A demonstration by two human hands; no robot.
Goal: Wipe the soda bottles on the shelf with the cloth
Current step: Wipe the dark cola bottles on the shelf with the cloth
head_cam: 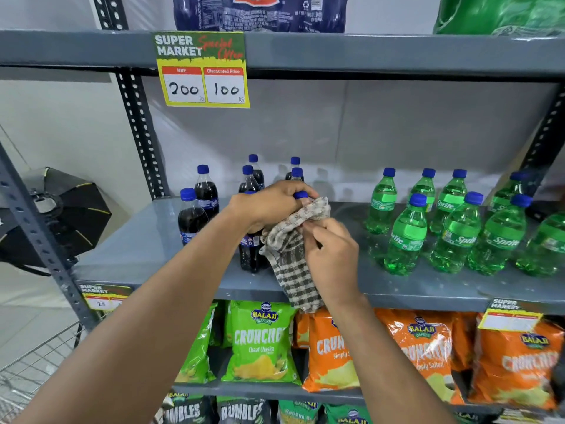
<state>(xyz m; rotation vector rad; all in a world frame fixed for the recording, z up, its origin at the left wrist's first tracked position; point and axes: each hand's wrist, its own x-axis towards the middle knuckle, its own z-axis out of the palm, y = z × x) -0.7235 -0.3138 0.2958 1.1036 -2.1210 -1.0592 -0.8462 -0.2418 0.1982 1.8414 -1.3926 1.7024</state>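
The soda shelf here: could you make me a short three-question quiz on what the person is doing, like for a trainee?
1. True or false: the left hand grips the dark cola bottle near its cap.
2. Which hand presses the checked cloth against that bottle? A) left B) right C) neither
3. Fill in: the green Sprite bottles stand on the same shelf, to the ____ of the dark ones.

Key: 1 true; 2 B, the right hand; 3 right.
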